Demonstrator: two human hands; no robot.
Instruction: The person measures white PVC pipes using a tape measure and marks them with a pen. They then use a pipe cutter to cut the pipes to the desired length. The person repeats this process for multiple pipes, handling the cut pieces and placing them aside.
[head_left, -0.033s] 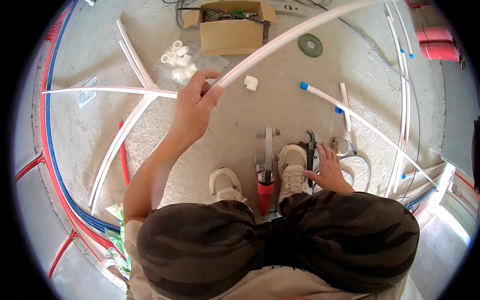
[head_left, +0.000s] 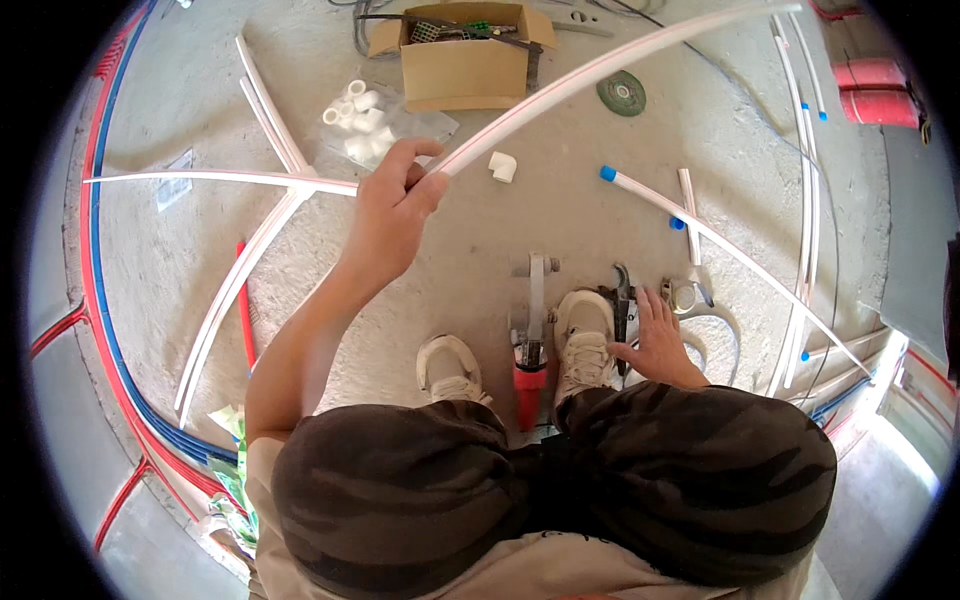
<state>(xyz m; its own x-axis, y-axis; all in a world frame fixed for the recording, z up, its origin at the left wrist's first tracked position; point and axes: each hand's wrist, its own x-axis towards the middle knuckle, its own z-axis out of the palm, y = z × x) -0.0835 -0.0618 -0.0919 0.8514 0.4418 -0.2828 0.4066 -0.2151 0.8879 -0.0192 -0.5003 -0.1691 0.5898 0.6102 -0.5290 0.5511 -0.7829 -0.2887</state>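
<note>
My left hand [head_left: 395,220] is closed around a long white plastic pipe [head_left: 570,85] with a thin red stripe. The pipe slants up to the far right, and its far end shows near the top edge. By my right shoe, my right hand [head_left: 662,340] has its fingers stretched and its thumb apart. It is beside a dark-handled pipe cutter [head_left: 622,305] with a curved jaw; whether they touch I cannot tell. Between my shoes lies a red-handled pipe fusion welder [head_left: 531,365]. A round tape measure [head_left: 684,295] sits just beyond my right fingers.
A clear bag of white fittings [head_left: 360,125] and a loose white elbow [head_left: 502,167] lie ahead. Beyond are a cardboard box [head_left: 465,75] and a green disc [head_left: 621,93]. More white pipes [head_left: 245,265] lie left, and a blue-capped pipe [head_left: 735,255] lies right.
The far end of the held pipe has dipped slightly and now shows inside the view. Both hands stay nearly where they were.
</note>
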